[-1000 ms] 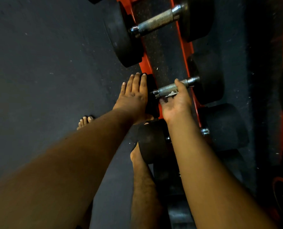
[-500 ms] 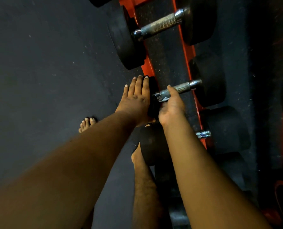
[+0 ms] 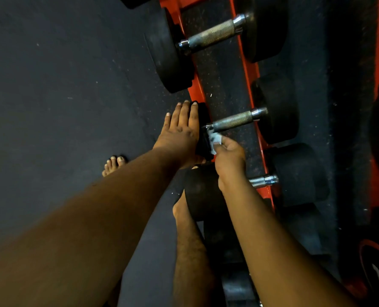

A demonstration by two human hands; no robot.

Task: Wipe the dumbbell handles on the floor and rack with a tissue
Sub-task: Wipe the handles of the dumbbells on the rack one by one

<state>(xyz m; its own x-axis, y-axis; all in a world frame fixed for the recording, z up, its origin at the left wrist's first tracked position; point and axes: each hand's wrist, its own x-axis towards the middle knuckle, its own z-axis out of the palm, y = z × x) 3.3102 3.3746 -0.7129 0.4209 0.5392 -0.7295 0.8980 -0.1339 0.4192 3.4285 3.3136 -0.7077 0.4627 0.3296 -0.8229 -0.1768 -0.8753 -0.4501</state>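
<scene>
Tissue [image 3: 215, 139] pinched in right-hand fingers [image 3: 225, 144]

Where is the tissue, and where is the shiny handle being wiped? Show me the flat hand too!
tissue [image 3: 215, 138], head view, on the crumpled white part.
middle dumbbell handle [image 3: 232, 121], head view, on the knurled metal bar.
left hand [image 3: 180, 129], head view, on its back.

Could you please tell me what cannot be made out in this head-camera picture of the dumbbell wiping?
- Head view: the nearest dumbbell's metal handle is mostly hidden by the right forearm.
- The crumpled white tissue is partly covered by the right hand.
- The near black rubber head of the middle dumbbell lies largely under the left hand.
- The orange steel rack is cut off by the top edge.
</scene>
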